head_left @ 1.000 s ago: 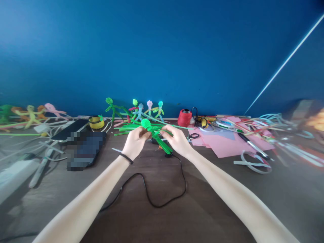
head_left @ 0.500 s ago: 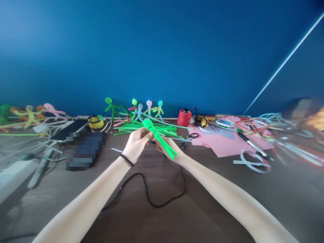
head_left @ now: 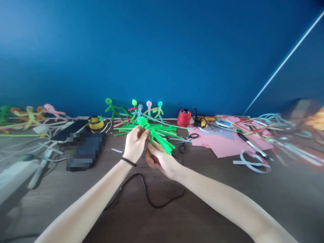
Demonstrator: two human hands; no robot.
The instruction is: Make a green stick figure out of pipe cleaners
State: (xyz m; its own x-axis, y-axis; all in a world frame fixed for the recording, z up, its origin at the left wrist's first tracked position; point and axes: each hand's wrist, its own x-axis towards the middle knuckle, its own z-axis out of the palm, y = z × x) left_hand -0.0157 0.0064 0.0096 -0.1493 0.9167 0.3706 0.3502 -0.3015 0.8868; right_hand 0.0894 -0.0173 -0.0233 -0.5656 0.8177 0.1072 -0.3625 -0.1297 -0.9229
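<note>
I hold a bright green pipe-cleaner figure (head_left: 155,135) above the brown table. My left hand (head_left: 134,143), a black band on its wrist, pinches the figure just under its round coiled head. My right hand (head_left: 159,158) sits below and to the right, fingers curled around the figure's lower strands. Behind the hands lies a loose pile of green pipe cleaners (head_left: 141,128).
Finished pipe-cleaner figures (head_left: 141,108) stand along the blue wall, more at far left (head_left: 32,113). A phone (head_left: 83,148), red thread spool (head_left: 184,117), scissors (head_left: 186,141), pink paper (head_left: 225,140), a marker (head_left: 251,145) and a black cable (head_left: 152,195) lie on the table.
My right hand has slid from the figure's right side down and toward me, under the figure. The figure has tilted more upright and the scissors behind it have come into view.
</note>
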